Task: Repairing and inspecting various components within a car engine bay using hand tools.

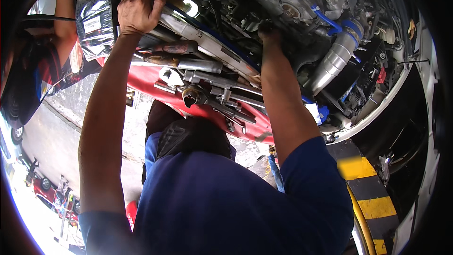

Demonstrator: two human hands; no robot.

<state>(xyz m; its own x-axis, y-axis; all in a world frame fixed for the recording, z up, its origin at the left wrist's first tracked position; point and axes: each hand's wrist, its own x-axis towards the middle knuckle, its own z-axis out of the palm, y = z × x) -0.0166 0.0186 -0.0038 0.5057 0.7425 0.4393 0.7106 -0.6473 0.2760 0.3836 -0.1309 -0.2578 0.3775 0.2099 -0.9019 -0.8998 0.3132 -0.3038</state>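
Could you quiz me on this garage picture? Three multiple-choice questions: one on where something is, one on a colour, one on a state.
1. Where do the wrenches and sockets lie?
A. on a red tray
B. on the floor
C. in a bucket

2. What colour is the small hose on the engine?
A. green
B. blue
C. white

3. What is the left hand doing?
A. hanging free
B. holding a hammer
C. gripping the car's front edge

Answers: A, the tools rest on red; B, the hose is blue; C, its fingers curl over the edge.
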